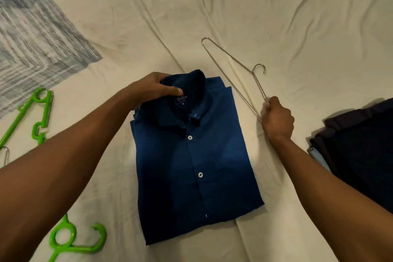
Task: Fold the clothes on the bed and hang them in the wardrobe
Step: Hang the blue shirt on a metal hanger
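A folded dark blue button-up shirt [195, 161] lies collar-up in the middle of the cream bedsheet [234, 6]. My left hand [153, 87] grips the left side of its collar, thumb on top of the fabric. My right hand [277, 118] is curled round the near end of a thin metal wire hanger [229, 70], which lies on the sheet just right of the shirt with its hook pointing away to the right.
A grey-and-white patterned cloth [36, 36] covers the far left. Green plastic hangers lie at the left [27, 117] and at the bottom left [72, 240]. A stack of dark folded clothes [361, 151] sits at the right edge.
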Available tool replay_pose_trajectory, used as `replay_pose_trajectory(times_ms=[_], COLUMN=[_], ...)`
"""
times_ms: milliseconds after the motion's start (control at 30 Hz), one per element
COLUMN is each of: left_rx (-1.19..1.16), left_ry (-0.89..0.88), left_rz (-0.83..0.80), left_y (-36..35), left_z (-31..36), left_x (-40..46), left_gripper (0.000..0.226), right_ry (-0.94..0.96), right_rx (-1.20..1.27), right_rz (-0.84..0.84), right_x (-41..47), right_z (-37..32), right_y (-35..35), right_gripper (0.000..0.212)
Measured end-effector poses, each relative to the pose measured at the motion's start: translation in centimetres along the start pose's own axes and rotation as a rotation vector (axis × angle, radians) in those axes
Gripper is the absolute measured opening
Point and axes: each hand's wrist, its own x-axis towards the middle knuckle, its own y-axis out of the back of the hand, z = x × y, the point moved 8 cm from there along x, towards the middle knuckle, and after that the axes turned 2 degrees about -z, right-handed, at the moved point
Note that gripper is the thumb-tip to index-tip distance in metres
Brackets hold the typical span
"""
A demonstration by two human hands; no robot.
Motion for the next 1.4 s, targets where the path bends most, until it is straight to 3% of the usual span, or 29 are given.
replay_pose_trajectory(times_ms=[167, 333, 500, 700, 933, 1067, 1200, 1300, 1400], left_rx=[0.087, 0.400, 0.722, 0.781, 0.739, 0.668, 0.565, 0.480, 0.482], left_ry=[-0.095, -0.187, -0.335, -0.408, -0.438, -0.404, -0.313, -0.159, -0.010], left_rz=[-0.156, -0.136, -0.049, 0.077, 0.139, 0.206, 0.253, 0.284, 0.289], left_y=[-1.6, -2.5, -4.1, -4.5, -4.1, -2.9, -1.7, -0.7, 0.0], left_z=[0.6, 0.5, 0.7, 0.4, 0.2, 0.0, -1.0, -2.2, -2.5], left_x=[-2.6, -3.3, -4.5, -5.9, -6.0, -5.9, -4.6, -2.2, 0.4], left_gripper=[0.018, 0.009, 0.062, 0.062, 0.056, 0.053, 0.067, 0.079, 0.070], right_ry=[0.078, 0.235, 0.363, 0.241, 0.332, 0.377, 0.412, 0.414, 0.410], right_rx=[0.021, 0.042, -0.007, 0.071, 0.013, 0.027, 0.001, -0.011, -0.012], right_rz=[-0.011, -0.067, -0.036, 0.133, 0.088, 0.053, -0.017, -0.028, -0.025], right_x=[0.0, -0.8, -1.0, 0.6, 0.8, 0.4, 0.1, 0.1, 0.1], right_z=[-0.1, -1.4, -3.0, -2.6, -3.6, -4.2, -4.8, -5.1, -5.2], right_y=[0.2, -0.2, 0.6, 2.8, 1.7, 0.5, -0.6, -1.1, -1.7], right_gripper=[0.029, 0.023, 0.021, 0.022, 0.019, 0.022, 0.022, 0.021, 0.021])
